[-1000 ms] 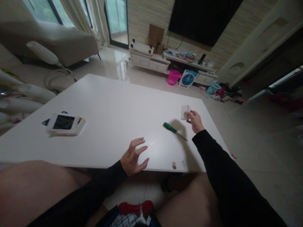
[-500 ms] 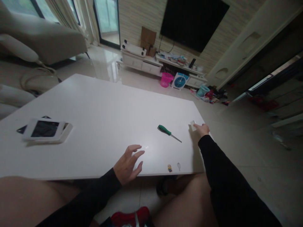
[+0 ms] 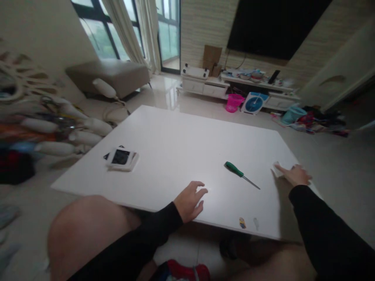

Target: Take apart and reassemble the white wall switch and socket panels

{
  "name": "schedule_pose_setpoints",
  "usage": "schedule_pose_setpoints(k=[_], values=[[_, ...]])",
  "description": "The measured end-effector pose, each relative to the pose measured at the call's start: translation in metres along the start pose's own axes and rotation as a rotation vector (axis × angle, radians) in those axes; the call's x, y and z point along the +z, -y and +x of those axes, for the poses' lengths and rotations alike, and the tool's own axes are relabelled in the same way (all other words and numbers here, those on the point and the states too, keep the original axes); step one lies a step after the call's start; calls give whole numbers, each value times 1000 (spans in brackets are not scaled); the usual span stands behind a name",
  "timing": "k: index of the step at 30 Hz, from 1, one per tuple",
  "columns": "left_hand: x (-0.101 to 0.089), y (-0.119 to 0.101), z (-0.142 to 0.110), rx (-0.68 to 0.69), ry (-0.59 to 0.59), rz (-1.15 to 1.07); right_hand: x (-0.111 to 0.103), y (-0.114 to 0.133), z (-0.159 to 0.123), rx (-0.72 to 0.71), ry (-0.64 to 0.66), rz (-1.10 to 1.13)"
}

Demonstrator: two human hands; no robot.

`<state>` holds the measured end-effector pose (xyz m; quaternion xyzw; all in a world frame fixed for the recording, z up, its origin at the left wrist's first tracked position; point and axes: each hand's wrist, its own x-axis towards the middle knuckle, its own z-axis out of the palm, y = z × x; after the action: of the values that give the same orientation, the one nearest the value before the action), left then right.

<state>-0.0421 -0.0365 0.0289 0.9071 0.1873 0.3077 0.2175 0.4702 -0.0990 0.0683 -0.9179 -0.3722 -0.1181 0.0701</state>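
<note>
My left hand (image 3: 191,201) rests at the near edge of the white table (image 3: 187,144), its fingers loosely spread and nothing in them. At the table's right side, my right hand (image 3: 295,175) reaches out with one digit extended onto a small white block-like piece (image 3: 276,170). Its other fingers look spread but are smeared. Between the hands lies a screwdriver (image 3: 234,169) with a green handle, its metal shaft pointing to the near right. Two small stickers, a yellow-and-blue figure (image 3: 242,223) and a pale one (image 3: 256,223), sit near the front edge.
On the table's left is a small stack of white boxes or frames (image 3: 122,159) with a dark panel on top. Beyond the table stand a pink basket (image 3: 234,103), a blue-and-white fan (image 3: 254,103) and a TV cabinet (image 3: 202,86). A grey bench (image 3: 111,76) is at the far left.
The view has swung left, shifting everything rightward in the picture. My right hand's grip on the white piece has loosened, with a digit now stretched over it. My left hand keeps its pose.
</note>
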Motion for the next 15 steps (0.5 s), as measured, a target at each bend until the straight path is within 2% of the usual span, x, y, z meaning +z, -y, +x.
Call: schedule_pose_setpoints(k=[1,2,3,6,9,12,15], values=[[-1,3,2,-4,31,8,2,3,3,172,-15,53],[-2,5,3,-24,53,18,3,7,5,265,-11,107],[-3,8,5,-50,71,29,3,13,8,290,3,141],[-11,17,11,-133,85,66,-3,34,14,160,69,168],[-29,32,18,-238,91,120,-15,58,11,6,129,119],[-64,58,26,-371,84,209,-28,79,2,-125,139,83],[-113,93,31,-589,57,409,-41,94,-10,-235,109,86]])
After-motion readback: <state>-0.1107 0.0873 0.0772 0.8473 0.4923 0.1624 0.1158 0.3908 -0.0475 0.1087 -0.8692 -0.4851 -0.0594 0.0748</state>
